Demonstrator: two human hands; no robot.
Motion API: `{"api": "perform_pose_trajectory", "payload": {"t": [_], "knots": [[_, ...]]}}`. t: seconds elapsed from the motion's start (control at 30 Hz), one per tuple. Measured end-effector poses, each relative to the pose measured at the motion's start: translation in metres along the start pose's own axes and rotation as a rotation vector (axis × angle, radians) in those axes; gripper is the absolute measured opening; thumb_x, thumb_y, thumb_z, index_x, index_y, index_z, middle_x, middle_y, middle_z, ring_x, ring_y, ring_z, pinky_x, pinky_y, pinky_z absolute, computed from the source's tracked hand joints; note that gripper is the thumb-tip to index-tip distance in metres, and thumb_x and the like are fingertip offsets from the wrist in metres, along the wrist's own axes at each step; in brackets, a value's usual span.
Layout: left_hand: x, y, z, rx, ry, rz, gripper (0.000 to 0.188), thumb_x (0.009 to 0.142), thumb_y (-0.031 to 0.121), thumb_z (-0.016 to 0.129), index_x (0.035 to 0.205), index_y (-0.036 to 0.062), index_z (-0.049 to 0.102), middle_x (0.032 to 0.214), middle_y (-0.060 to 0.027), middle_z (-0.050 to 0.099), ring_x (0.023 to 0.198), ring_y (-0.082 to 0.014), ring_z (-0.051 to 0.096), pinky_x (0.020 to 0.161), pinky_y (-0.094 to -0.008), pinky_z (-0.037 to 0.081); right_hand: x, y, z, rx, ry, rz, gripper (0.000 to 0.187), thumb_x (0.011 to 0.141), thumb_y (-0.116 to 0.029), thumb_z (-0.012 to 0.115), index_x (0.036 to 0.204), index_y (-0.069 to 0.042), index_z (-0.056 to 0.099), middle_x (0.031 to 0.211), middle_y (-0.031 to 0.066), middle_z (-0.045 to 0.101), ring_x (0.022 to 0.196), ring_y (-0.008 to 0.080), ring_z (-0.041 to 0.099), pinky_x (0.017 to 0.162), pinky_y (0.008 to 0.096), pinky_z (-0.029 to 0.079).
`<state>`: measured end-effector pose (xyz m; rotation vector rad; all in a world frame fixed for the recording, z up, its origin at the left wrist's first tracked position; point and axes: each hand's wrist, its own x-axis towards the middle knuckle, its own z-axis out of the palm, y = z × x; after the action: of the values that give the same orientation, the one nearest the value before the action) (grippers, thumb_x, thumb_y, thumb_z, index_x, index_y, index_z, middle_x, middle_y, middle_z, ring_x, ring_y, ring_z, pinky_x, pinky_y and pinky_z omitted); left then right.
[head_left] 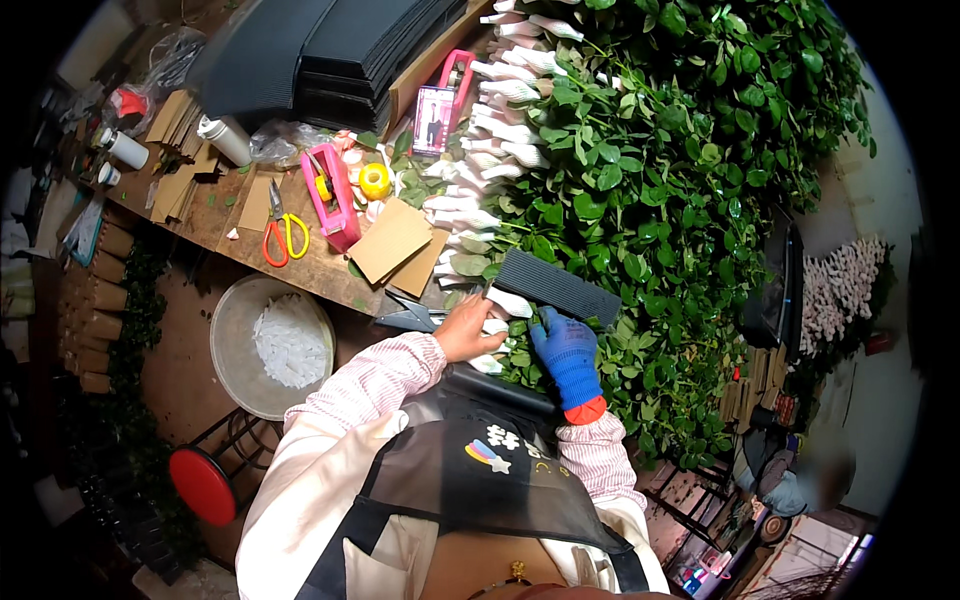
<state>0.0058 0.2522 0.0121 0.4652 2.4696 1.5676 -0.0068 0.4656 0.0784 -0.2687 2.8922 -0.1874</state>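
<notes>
My bare left hand [468,329] is curled around a flower bud in a white net sleeve [511,303], at the near end of a long row of such buds. Close to its right, my right hand [567,350], in a blue glove, has its fingers bent in among the leaves at the stem; the fingertips are partly hidden. Just beyond both hands a black ribbed sheet [556,288] lies across the leafy stems [600,210]. Beside my left wrist are grey-bladed scissors [408,314], partly covered.
Left on the wooden table are brown cards [390,240], red-and-yellow scissors [286,228], a pink tape dispenser [331,197], yellow tape [375,181] and a phone [433,120]. A bucket with white pieces [271,345] and red stool [203,486] stand below. Another person [780,475] is far right.
</notes>
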Motion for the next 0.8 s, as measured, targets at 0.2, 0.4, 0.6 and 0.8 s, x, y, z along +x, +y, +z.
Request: {"api": "perform_pose_trajectory", "payload": {"t": [0.2,0.4,0.6,0.8], "knots": [[0.010,0.016,0.002,0.015,0.085,-0.033,0.055,0.089,0.045,0.070,0.113,-0.0036,0.060,0.114,-0.0262,0.061,0.108,-0.0411,0.057,0.094,-0.0478,0.045,0.006,0.006,0.017,-0.066,-0.022,-0.101,0.036,0.087,-0.038,0.066,0.113,-0.014,0.067,0.083,0.0151,0.072,0.079,0.0332,0.071,0.072,0.0465,0.055],[0.010,0.016,0.001,0.094,0.260,-0.003,0.040,0.103,0.026,0.053,0.075,0.0005,0.064,0.075,-0.0195,0.064,0.075,-0.0403,0.059,0.071,-0.0514,0.045,0.005,0.003,0.009,-0.016,-0.017,-0.038,0.040,0.085,-0.042,0.068,0.114,-0.015,0.067,0.099,0.0102,0.073,0.090,0.0301,0.070,0.080,0.0460,0.055],[-0.018,0.008,-0.010,-0.222,0.526,-0.158,0.020,0.099,0.014,0.059,0.098,-0.0008,0.072,0.103,-0.0199,0.074,0.090,-0.0302,0.073,0.077,-0.0359,0.055,0.009,0.002,0.015,-0.004,-0.006,0.006,0.037,0.084,-0.039,0.068,0.114,-0.016,0.069,0.107,0.0114,0.072,0.096,0.0313,0.069,0.085,0.0463,0.055],[-0.024,-0.049,-0.029,-0.297,0.499,-0.231,0.024,0.086,0.019,0.073,0.085,0.0024,0.055,0.070,-0.0109,0.058,0.070,-0.0238,0.060,0.071,-0.0356,0.050,0.009,0.000,0.016,-0.023,0.002,-0.043,0.035,0.083,-0.038,0.069,0.110,-0.016,0.070,0.101,0.0125,0.073,0.094,0.0314,0.070,0.082,0.0469,0.055]]}}
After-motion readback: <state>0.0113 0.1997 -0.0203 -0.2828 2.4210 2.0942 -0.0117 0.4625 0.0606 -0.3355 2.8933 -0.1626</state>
